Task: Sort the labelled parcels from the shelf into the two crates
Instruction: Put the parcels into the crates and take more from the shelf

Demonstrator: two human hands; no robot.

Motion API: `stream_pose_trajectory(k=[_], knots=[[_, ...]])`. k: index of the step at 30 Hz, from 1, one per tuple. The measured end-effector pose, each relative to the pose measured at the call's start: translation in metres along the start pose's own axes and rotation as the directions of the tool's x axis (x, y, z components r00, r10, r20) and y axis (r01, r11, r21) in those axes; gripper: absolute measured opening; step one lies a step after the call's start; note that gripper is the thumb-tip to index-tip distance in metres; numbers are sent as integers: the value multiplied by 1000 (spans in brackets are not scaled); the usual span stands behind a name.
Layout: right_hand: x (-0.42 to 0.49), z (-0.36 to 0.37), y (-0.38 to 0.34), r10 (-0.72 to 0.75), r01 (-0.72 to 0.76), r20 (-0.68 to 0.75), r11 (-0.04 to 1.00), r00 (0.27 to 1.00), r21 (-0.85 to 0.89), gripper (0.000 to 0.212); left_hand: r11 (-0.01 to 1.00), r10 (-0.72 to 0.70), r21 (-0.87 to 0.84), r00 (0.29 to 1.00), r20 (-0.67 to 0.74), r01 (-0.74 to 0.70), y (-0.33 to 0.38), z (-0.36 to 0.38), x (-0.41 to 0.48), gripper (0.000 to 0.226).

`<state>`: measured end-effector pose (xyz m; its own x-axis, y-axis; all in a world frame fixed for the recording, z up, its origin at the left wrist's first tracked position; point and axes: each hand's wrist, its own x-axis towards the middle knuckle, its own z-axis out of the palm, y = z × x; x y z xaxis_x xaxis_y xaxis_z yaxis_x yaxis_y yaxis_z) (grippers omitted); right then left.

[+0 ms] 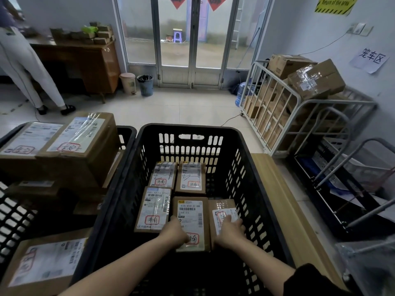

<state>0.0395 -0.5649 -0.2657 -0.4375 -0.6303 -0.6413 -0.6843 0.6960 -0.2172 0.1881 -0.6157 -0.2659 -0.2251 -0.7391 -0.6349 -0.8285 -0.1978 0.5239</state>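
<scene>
black crate (188,128) stands at centre. second crate (126,130) touches its left side and is stacked with large boxes (79,146), labels up. five labelled parcels (157,210) lie flat on the centre crate's floor. left hand (173,231) rests on the near middle parcel (192,212), fingers bent; grip cannot be told. right hand (231,232) grips the small parcel (221,207) just beside it, thumb on its label.
</scene>
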Motion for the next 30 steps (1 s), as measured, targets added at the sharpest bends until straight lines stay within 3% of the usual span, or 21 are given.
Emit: stream_pose_trajectory(k=[2, 5, 9, 13, 16, 18, 22, 24, 30], knots=[[0, 1, 1, -21, 21, -9, 1000, 1000, 4, 90, 1000, -8, 10, 999, 31, 8, -5, 10, 1, 80], [-2, 2, 4, -52, 52, -10, 999, 999, 1, 91, 996, 20, 86, 999, 47, -24, -14, 22, 1, 101], [-2, 5, 6, -64, 64, 3, 997, 998, -32, 89, 949, 74, 303, 996, 54, -87, -20, 24, -1, 96], [0, 14, 5, -197, 186, -34, 959, 980, -215, 79, 769, 165, 625, 986, 5, -132, -23, 25, 1, 63], [2, 14, 3, -257, 251, 21, 917, 966, -311, 81, 629, 254, 760, 967, 2, -166, -21, 27, 6, 44], [1, 9, 5, -287, 290, 63, 886, 956, -361, 82, 517, 331, 829, 943, 37, -214, -19, 23, 9, 46], [3, 4, 7, -342, 338, 86, 803, 936, -491, 74, 387, 414, 870, 901, 133, -306, -18, 16, 17, 84], [8, 4, 5, -369, 348, 69, 773, 927, -530, 68, 383, 425, 863, 892, 153, -330, -16, 14, 21, 87], [25, 7, 1, -434, 351, -3, 732, 901, -583, 65, 501, 470, 797, 879, 76, -337, -15, 5, 35, 55]])
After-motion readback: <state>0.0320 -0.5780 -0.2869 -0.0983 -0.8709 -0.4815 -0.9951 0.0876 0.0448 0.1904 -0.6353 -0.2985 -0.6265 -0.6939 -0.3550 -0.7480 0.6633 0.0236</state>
